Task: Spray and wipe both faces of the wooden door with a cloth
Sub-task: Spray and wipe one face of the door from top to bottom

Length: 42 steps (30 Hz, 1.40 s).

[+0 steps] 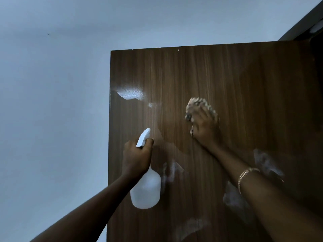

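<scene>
The wooden door [236,75] filled the right and centre of the view, its top edge and left edge both visible against a pale wall [52,102] that lay to the left of the door and above it. A dark door frame [300,21] showed past the door's upper right corner. The left hand [136,154] was held in front of the door near its left edge, fingers wrapped round the neck of a white spray bottle [146,191] with one finger curled over the trigger; the nozzle pointed up and toward the door face, and the bottle's round body hung below the hand, in front of the lower part of the door. The right hand [204,126] was raised higher, near the middle of the door, with its fingers bent over a bunched, pale cloth [199,103] and pressing it flat against the wood; the cloth stuck out above the fingertips and beside the thumb. A gold bracelet [246,175] sat on the right wrist, lower on the door face. A bright wet patch [131,93] shone on the door close to its left edge, above the nozzle, and fainter whitish smears [265,161] marked the door's lower half, between and beside the two forearms.
</scene>
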{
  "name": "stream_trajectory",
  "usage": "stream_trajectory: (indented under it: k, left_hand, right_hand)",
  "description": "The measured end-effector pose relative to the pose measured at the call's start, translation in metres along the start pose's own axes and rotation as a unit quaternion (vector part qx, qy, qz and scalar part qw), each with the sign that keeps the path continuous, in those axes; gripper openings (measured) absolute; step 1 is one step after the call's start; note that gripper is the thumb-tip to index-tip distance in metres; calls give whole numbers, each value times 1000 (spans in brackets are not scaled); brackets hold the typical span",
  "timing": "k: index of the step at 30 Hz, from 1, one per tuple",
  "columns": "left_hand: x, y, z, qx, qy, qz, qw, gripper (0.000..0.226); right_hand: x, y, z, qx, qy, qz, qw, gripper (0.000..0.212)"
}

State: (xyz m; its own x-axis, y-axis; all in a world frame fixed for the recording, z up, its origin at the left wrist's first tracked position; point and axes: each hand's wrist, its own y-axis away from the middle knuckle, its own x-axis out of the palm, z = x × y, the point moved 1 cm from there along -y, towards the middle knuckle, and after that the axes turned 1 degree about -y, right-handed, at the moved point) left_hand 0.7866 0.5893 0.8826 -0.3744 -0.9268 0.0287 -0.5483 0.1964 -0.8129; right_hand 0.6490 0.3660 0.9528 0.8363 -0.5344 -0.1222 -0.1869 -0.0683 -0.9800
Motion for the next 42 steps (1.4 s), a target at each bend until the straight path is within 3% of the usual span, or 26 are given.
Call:
stream_trajectory:
  k: [2, 3, 5, 7, 9, 10, 12, 15, 20, 23, 25, 26, 28, 30, 32, 34, 37, 39, 42]
  left_hand:
    - [-9, -3, 6, -7, 0, -20, 1000, 30]
    - [-14, -6, 10, -10, -5, -27, 1000, 30]
    - [-23, -10, 14, -8, -12, -35, 999, 30]
    - [-32, -12, 17, 1, -20, -43, 999, 34]
    - [-42, -13, 22, 1, -25, -51, 998, 32]
    - [-48, -12, 24, -3, -26, -55, 998, 31]
    - [-56, -14, 30, -3, -33, -57, 998, 30]
    - [-64, -21, 40, 16, -33, -63, 997, 32]
    - [-73, -28, 48, 43, -57, -73, 995, 37]
    - [-77, -34, 52, 63, -54, -74, 994, 33]
    - [-78, -39, 52, 74, -62, -70, 993, 33]
    - [-80, -41, 51, 79, -68, -69, 992, 36]
    - [-84, -45, 50, 83, -76, -69, 991, 38]
    - [-92, -47, 53, 84, -67, -64, 992, 37]
    - [-100, -48, 57, 84, -64, -58, 993, 37]
    - [-105, -50, 60, 87, -65, -59, 992, 35]
    - [-110, -55, 68, 76, -63, -58, 993, 34]
    - [-112, -54, 72, 70, -64, -58, 994, 34]
    - [-117, -49, 73, 59, -73, -52, 994, 33]
  right_hand:
    - [4, -48, 26, 75, -18, -37, 996, 55]
    - [6, -66, 52, 64, -39, -35, 997, 50]
    - [19, -74, 100, -36, -74, 26, 996, 47]
    - [34, -40, 122, -190, -40, 139, 971, 52]
    - [38, -3, 104, -286, -4, 161, 944, 63]
    - [36, 4, 87, -276, -8, 133, 952, 67]
    - [32, -7, 66, -159, -24, 61, 985, 69]
    - [34, -54, 90, 5, -17, -24, 1000, 55]
    - [52, -88, 127, -23, -31, -27, 999, 50]
    - [52, -109, 139, 21, -42, -41, 998, 51]
    - [55, -121, 163, -15, -50, -15, 999, 49]
    - [60, -120, 173, -81, -51, 24, 995, 47]
    - [68, -100, 176, -246, -47, 126, 960, 49]
    - [63, -75, 151, -343, -37, 159, 925, 52]
    - [58, -77, 127, -293, -38, 121, 948, 55]
    - [53, -112, 128, -160, -43, 83, 983, 54]
    - [61, -163, 186, -83, -59, 51, 994, 54]
    - [73, -156, 221, -122, -76, 88, 986, 55]
    - [76, -72, 224, -290, -63, 178, 938, 60]
